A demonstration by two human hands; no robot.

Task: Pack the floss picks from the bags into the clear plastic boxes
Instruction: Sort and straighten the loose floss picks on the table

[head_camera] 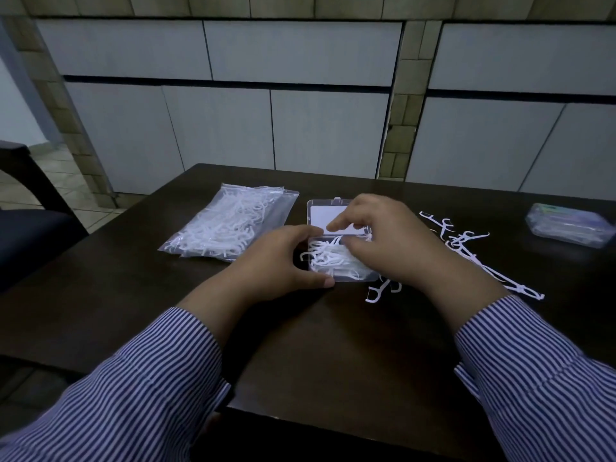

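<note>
A clear plastic box lies open in the middle of the dark table, its lid folded back away from me. White floss picks fill its tray. My left hand grips the box's left side, thumb at the near corner and fingers at the hinge. My right hand hovers over the tray with curled fingers on the picks; whether it pinches one is hidden. A clear bag of floss picks lies to the left. Loose floss picks are scattered to the right.
A closed clear box with coloured contents sits at the far right of the table. A dark chair stands at the left. Grey cabinet fronts rise behind the table's far edge.
</note>
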